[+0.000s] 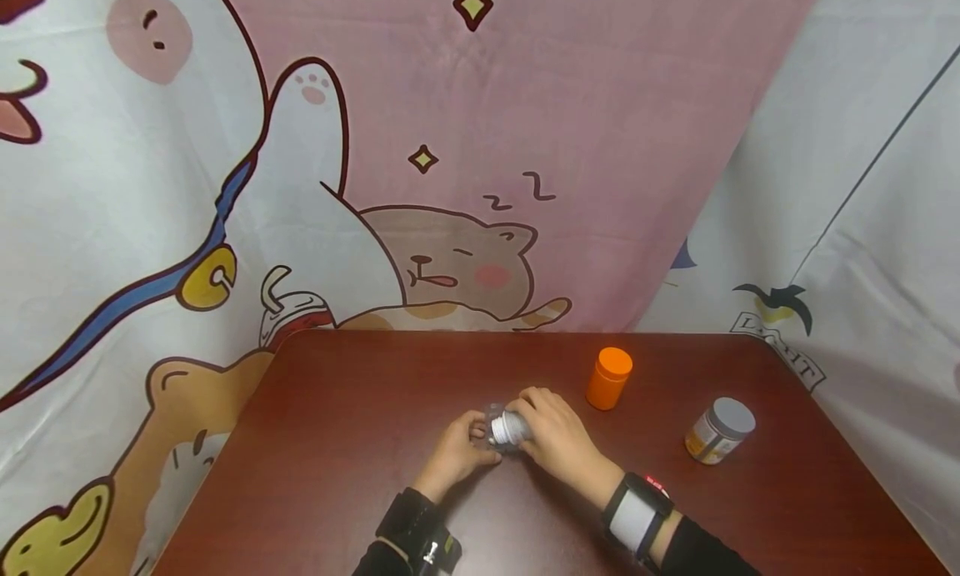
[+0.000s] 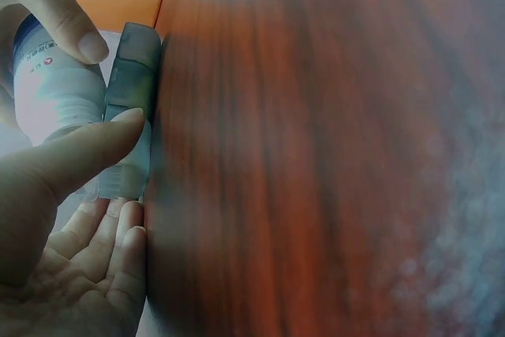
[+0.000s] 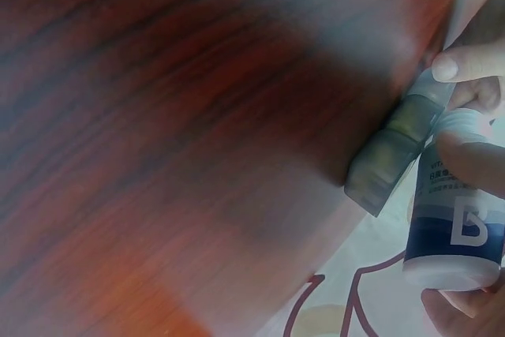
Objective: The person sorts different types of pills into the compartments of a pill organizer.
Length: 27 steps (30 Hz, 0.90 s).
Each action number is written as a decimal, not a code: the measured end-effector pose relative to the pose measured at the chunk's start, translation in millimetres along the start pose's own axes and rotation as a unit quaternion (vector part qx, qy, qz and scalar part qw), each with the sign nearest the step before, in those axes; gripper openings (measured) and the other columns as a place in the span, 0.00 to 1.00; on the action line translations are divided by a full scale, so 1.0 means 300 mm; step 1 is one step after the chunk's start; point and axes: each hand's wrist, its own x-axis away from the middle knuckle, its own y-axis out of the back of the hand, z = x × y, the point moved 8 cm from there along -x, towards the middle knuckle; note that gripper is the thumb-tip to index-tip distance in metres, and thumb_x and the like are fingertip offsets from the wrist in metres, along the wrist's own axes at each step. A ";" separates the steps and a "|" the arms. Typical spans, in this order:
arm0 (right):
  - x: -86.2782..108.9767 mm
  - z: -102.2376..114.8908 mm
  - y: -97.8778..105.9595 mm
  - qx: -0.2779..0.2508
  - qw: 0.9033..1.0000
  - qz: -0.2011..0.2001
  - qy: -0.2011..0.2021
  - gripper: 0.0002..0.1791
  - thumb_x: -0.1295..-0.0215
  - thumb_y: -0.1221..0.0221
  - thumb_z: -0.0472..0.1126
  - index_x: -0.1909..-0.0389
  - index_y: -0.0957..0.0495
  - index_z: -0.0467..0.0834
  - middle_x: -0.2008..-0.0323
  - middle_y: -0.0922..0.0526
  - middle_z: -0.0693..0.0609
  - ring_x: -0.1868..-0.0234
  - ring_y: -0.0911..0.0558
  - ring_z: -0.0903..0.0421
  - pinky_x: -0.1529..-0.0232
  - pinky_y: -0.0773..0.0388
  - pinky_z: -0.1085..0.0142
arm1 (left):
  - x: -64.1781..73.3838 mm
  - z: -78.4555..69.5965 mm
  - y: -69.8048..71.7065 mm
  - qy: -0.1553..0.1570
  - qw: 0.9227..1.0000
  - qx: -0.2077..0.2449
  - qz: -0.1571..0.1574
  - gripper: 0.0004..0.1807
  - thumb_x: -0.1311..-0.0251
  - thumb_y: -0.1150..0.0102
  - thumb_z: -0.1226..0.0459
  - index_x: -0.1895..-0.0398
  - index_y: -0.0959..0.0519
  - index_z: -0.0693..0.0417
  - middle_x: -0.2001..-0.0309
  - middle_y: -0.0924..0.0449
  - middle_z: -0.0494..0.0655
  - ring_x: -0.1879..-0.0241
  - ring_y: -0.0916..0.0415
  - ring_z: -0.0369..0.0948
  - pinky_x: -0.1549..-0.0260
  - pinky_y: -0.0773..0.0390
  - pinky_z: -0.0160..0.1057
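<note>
My right hand (image 1: 558, 438) grips a white and blue supplement bottle (image 3: 456, 230) marked with a large B. The bottle is tipped over, its pale neck pointing left and down at a small translucent grey pill box (image 3: 394, 144). That box stands low at the tabletop, divided into sections, some with a yellow-green tint inside. From the left, my left hand (image 1: 453, 453) holds its end, the thumb (image 2: 118, 133) along the near side. In the left wrist view the other fingers lie loosely bent beyond the end of the box. The bottle's mouth is partly hidden by fingers.
An orange bottle (image 1: 609, 380) stands on the brown table (image 1: 352, 393) behind my right hand. Farther right is a jar (image 1: 718, 431) with a grey lid and a yellow-white label. A printed cartoon cloth (image 1: 600, 142) hangs behind the table's back edge.
</note>
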 end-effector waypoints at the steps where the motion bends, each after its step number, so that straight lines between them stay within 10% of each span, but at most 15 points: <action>1: 0.000 0.002 0.001 0.001 1.000 -0.001 0.003 0.27 0.60 0.27 0.38 0.55 0.24 0.48 0.58 0.27 0.53 0.56 0.27 0.55 0.52 0.28 0.60 | 0.000 -0.001 0.001 0.000 1.000 0.000 0.000 0.32 0.65 0.25 0.69 0.51 0.27 0.64 0.60 0.22 0.51 0.60 0.25 0.47 0.60 0.24 0.43; 27: -0.019 0.055 0.015 0.037 0.997 -0.013 0.071 0.27 0.61 0.28 0.36 0.54 0.20 0.45 0.55 0.25 0.47 0.53 0.26 0.50 0.47 0.30 0.57 | 0.006 -0.007 0.000 -0.004 1.000 0.010 0.004 0.31 0.64 0.26 0.70 0.51 0.27 0.64 0.60 0.23 0.50 0.59 0.25 0.46 0.60 0.25 0.41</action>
